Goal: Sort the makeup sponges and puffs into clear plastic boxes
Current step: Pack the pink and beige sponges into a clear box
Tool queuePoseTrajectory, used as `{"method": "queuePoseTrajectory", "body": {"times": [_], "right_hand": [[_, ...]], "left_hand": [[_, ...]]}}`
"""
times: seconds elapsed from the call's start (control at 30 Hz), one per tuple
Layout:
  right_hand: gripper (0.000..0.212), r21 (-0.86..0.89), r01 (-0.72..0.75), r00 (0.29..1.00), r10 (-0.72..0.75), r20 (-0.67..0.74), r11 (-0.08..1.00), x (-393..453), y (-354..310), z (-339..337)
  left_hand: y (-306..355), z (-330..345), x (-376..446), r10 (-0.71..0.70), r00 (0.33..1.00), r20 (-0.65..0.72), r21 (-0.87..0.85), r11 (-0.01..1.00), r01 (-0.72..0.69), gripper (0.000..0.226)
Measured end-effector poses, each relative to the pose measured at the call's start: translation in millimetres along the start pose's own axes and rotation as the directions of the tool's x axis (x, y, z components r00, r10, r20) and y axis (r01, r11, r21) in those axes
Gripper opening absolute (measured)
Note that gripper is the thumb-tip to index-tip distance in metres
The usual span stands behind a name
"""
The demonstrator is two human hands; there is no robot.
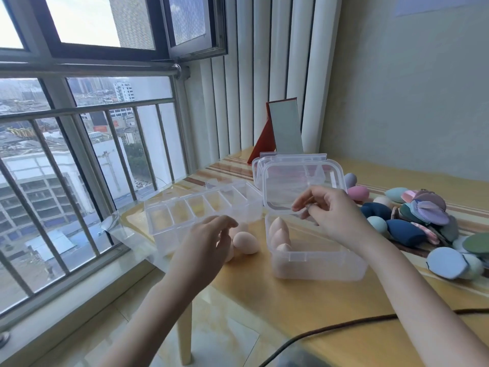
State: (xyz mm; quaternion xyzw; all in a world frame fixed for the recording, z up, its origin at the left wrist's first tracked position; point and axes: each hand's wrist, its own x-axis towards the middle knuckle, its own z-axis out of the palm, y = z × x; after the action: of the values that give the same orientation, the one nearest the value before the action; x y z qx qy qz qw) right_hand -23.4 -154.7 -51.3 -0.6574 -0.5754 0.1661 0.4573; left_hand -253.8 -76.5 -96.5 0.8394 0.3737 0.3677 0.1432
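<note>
A clear plastic box point(318, 267) stands open on the yellow table, its lid point(296, 178) tilted up behind it. Three beige teardrop sponges point(277, 230) stand in its left side. My right hand point(330, 213) hovers over this box with fingers loosely curled and nothing visible in them. A few more beige sponges point(244, 242) lie on the table left of the box. My left hand point(203, 242) hangs just above them, fingers relaxed and bent downward, partly hiding them. A long clear divided box point(185, 207) sits behind, its compartments bare.
A pile of coloured sponges and flat puffs point(423, 215) lies at the right of the table. A red-backed mirror point(285, 128) stands at the back. A dark cable point(344, 325) crosses the near table edge. The window railing point(87, 109) lies left of the table.
</note>
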Motion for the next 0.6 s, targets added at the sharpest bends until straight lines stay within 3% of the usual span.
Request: {"method": "queuePoseTrajectory", "body": {"times": [0.07, 0.13, 0.23, 0.3, 0.4, 0.6], "right_hand": [[0.036, -0.012, 0.027, 0.999, -0.027, -0.020, 1.000, 1.9, -10.2, 2.2], [0.036, -0.036, 0.049, 0.999, -0.049, 0.008, 0.998, 5.5, -20.2, 5.8], [0.035, -0.086, 0.057, 0.996, -0.051, 0.068, 0.995, 8.6, -32.5, 10.5], [0.035, -0.100, 0.043, 0.996, -0.035, 0.082, 0.994, 9.2, -34.8, 10.9], [0.034, -0.144, 0.015, 0.995, 0.000, 0.103, 0.989, 8.1, -31.4, 10.2], [0.034, -0.135, -0.030, 0.993, 0.045, 0.112, 0.990, 6.3, -22.8, 5.6]], "left_hand": [[-7.6, -0.1, -6.7, -0.016, 0.998, 0.062, 0.039, 0.999, 0.014, 0.024], [-9.3, 2.8, -8.5, -0.036, 0.988, 0.153, 0.094, 0.995, 0.022, 0.040], [-3.2, 11.4, -6.5, -0.011, 0.962, 0.273, 0.315, 0.946, -0.078, 0.059], [0.5, 19.4, -2.7, -0.015, 0.964, 0.265, 0.368, 0.926, -0.087, 0.053], [2.0, 26.7, 3.2, -0.038, 0.971, 0.236, 0.335, 0.941, -0.045, 0.035], [-4.9, 27.8, 5.4, -0.078, 0.988, 0.133, 0.100, 0.993, 0.065, 0.016]]}}
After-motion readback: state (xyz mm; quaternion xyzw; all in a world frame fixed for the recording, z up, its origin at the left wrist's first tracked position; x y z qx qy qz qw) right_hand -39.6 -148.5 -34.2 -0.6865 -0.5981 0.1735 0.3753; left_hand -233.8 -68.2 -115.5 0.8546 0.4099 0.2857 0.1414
